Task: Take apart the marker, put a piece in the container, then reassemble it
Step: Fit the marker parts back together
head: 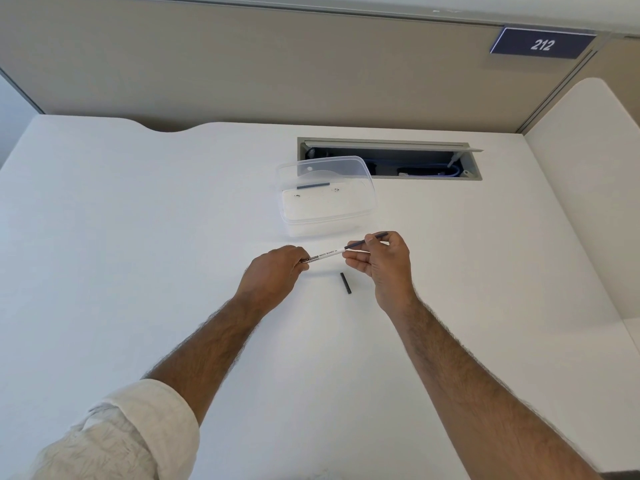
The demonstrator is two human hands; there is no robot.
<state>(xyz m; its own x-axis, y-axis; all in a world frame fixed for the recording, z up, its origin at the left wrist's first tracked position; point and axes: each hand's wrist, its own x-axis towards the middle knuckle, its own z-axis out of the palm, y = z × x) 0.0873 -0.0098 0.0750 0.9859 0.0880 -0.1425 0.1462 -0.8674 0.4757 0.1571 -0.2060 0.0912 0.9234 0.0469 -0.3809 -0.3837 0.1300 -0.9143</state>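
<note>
Two grips are engaged: the marker barrel [323,255] is clasped by the left hand [277,268], a dark inner rod [367,241] pinched by the right hand [379,259]. One piece [313,186] is lodged in the container [325,195] beyond; one cap [345,283] lies below on the tabletop [138,220]. Reassembly is judged outstanding.

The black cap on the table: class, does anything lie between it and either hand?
Nothing visible does. The cap lies alone on bare table, below the gap between the left hand and right hand. Both are busy with the barrel and dark rod. The container sits farther back.
</note>
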